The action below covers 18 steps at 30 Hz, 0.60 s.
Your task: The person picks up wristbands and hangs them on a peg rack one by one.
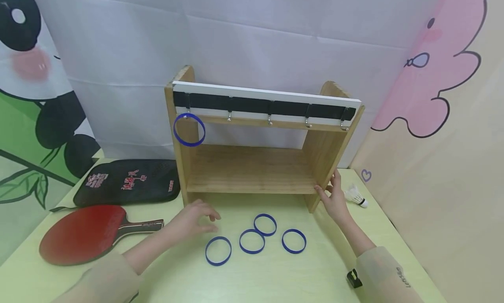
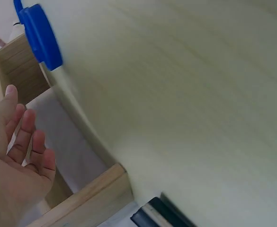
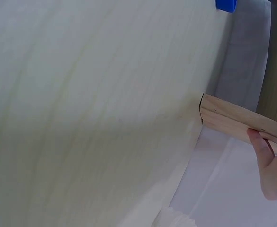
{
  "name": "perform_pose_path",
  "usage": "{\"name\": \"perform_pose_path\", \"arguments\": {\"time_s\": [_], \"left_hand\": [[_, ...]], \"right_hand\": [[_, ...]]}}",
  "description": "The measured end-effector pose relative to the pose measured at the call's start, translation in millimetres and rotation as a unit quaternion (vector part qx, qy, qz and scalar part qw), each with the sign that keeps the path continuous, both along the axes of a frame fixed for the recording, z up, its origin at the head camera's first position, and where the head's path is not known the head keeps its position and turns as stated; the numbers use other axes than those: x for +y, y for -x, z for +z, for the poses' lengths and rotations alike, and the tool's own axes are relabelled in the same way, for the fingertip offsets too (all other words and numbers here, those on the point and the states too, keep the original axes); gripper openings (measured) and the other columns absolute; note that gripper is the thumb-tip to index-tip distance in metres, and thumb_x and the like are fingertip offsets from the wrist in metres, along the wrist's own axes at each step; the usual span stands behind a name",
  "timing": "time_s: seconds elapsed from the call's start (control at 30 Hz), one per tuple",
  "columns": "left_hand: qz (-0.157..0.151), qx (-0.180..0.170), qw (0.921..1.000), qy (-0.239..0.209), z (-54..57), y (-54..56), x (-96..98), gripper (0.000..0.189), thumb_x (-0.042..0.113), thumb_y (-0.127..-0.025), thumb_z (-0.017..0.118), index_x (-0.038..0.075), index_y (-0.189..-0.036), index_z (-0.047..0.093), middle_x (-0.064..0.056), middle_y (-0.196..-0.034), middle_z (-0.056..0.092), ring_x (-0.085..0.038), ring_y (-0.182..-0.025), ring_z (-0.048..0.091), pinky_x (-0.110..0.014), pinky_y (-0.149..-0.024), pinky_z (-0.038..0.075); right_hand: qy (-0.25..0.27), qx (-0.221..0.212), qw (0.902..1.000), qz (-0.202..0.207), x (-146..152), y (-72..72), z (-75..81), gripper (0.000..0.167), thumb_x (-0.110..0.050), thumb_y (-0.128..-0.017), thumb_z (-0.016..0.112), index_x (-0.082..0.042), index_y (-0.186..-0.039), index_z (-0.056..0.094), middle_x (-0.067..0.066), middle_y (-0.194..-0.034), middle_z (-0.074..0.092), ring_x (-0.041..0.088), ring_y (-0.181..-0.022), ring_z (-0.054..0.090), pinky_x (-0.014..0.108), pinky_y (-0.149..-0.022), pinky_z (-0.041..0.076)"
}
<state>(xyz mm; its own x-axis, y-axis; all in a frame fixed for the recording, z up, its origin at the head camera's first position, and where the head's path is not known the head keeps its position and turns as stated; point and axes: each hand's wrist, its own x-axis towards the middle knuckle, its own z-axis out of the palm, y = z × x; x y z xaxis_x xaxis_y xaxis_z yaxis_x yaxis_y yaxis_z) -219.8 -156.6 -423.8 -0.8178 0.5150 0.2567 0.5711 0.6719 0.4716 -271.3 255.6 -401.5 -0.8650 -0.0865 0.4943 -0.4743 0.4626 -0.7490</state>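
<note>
A wooden rack (image 1: 252,169) stands on the table, with a row of metal hooks (image 1: 269,119) along its white and black front strip. One blue ring (image 1: 189,145) hangs from the leftmost hook. Several more blue rings (image 1: 217,264) lie flat on the table before the rack. My left hand (image 1: 194,220) hovers by the rack's lower left, fingers loosely bent and holding nothing; the left wrist view also shows the bare palm (image 2: 22,165). With thumb and fingers, my right hand (image 1: 334,200) grips the edge of the rack's right side panel (image 3: 242,118).
To the left lie a red table tennis paddle (image 1: 84,235) and a black paddle case (image 1: 130,180). A shuttlecock (image 1: 355,195) rests right of the rack. Near my right forearm is a small black object (image 1: 354,279). A white cloth (image 1: 252,40) hangs behind the rack.
</note>
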Motion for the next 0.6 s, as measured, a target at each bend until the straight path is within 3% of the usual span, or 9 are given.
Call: {"name": "perform_pose_path", "arguments": {"time_s": [0.33, 0.6], "left_hand": [[-0.060, 0.003, 0.9975, 0.036, -21.1, 8.3, -0.2, 0.014, 0.023, -0.077, 0.077, 0.018, -0.089, 0.074, 0.016, -0.082, 0.066, -0.004, -0.080, 0.053, -0.028, -0.075, 0.043], [-0.084, -0.042, 0.9942, 0.054, -25.4, 6.9, 7.2, 0.010, 0.026, -0.079, 0.075, 0.019, -0.086, 0.073, 0.018, -0.080, 0.065, -0.001, -0.076, 0.048, -0.023, -0.070, 0.042]], "right_hand": [[0.003, -0.010, 0.9999, 0.004, 1, 0.7, -0.1, 0.078, 0.003, -0.091, 0.057, -0.012, -0.148, 0.007, 0.032, -0.143, 0.031, 0.045, -0.098, 0.059, 0.034, -0.071, 0.055], [0.002, -0.006, 1.0000, 0.004, 1, 1.1, -0.2, 0.077, 0.004, -0.091, 0.057, -0.012, -0.148, 0.008, 0.033, -0.142, 0.032, 0.046, -0.098, 0.059, 0.032, -0.071, 0.053]]}}
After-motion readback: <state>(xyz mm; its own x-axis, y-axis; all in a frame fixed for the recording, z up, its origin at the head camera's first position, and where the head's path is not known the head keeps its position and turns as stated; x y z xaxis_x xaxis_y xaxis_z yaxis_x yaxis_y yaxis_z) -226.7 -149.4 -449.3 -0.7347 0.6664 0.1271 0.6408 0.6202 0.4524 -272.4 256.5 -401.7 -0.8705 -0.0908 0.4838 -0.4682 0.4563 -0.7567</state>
